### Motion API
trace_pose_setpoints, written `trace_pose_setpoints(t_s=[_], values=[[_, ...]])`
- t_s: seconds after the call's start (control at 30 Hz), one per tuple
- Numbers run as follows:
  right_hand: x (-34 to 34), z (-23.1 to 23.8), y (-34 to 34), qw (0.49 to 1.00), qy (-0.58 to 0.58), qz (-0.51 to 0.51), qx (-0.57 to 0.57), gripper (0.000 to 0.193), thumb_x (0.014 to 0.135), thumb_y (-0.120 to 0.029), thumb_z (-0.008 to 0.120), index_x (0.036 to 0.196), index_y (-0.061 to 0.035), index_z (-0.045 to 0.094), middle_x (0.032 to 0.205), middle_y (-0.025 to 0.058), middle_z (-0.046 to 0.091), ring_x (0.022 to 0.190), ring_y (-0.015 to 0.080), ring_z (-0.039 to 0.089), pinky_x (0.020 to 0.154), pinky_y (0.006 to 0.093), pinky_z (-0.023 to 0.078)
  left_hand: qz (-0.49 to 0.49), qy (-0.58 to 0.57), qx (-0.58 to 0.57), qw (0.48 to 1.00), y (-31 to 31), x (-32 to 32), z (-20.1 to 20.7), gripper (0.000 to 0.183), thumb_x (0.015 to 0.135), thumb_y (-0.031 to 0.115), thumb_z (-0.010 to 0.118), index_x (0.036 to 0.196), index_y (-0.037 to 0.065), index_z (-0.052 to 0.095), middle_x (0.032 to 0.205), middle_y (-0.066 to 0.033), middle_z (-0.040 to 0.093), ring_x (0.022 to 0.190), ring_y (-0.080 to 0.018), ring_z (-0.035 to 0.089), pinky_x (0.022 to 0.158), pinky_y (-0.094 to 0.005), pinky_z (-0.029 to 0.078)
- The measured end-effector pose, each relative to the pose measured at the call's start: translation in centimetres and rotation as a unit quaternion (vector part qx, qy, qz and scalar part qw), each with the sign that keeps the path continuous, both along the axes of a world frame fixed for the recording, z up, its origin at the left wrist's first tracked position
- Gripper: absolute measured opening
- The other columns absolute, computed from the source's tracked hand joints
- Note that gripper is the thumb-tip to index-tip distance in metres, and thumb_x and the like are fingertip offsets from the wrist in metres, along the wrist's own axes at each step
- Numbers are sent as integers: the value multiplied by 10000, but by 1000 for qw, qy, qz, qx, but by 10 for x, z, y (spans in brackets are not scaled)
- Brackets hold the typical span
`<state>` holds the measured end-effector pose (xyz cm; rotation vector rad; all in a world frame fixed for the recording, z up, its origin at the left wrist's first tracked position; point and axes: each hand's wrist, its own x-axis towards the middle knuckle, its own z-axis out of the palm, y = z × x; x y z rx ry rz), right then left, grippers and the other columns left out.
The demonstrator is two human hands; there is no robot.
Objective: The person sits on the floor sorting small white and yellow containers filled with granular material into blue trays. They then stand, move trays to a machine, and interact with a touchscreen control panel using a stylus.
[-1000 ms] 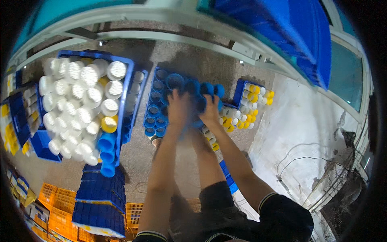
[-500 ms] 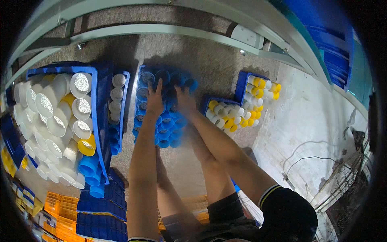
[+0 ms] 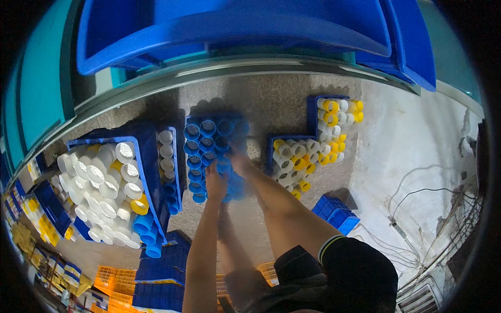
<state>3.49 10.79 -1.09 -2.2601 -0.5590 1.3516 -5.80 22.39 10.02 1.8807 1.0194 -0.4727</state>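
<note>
Rows of blue cups [image 3: 207, 127], standing mouth up in a crate on the floor, lie in front of me. Pale contents show inside several of them. My left hand [image 3: 215, 180] is over the near middle of these rows. Its fingers are partly bent and apart at the cup rims, with nothing visible held. My right hand [image 3: 241, 164] is just to its right, above the right-hand rows. Motion smears its fingers, so their grip does not show. The cups on that right side are blurred too.
Left stands a blue crate [image 3: 147, 172] piled with white cups [image 3: 99, 172], and a narrow crate [image 3: 177, 172] is beside it. White and yellow cups [image 3: 300, 163] sit in crates at right. A blue bin [image 3: 235, 31] on a metal frame [image 3: 235, 73] overhangs the far side.
My view has shifted, bringing large blue bins in at the top. Both hands have moved from the far rows of blue cups to the nearer ones, and the left fingers are less spread.
</note>
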Motion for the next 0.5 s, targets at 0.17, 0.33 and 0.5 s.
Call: trace_pose_setpoints(t_s=[0.17,0.33,0.5], values=[[36,72,2,994,-56,-87,47,414,992,-179,491,1402,-125,486,1299,194,578,1031,367,649,843,418,545,108,-56,-112,986,12,35,66,543,850,101,689,1352,1,507,1304,-212,585,1222,-329,559,954,-440,499],[191,279,-28,850,-140,-453,231,426,990,-301,590,1311,-38,494,1121,113,608,973,217,623,826,347,536,288,-282,-283,870,49,141,247,530,927,172,669,1395,22,470,1324,-170,584,1223,-266,566,977,-420,492],[340,434,-40,636,13,-667,388,616,923,-441,675,1309,-2,479,1097,141,569,1021,234,586,918,402,533,385,-412,-421,710,95,244,366,642,919,409,668,1382,38,423,1413,-175,429,1341,-326,396,1112,-534,344]])
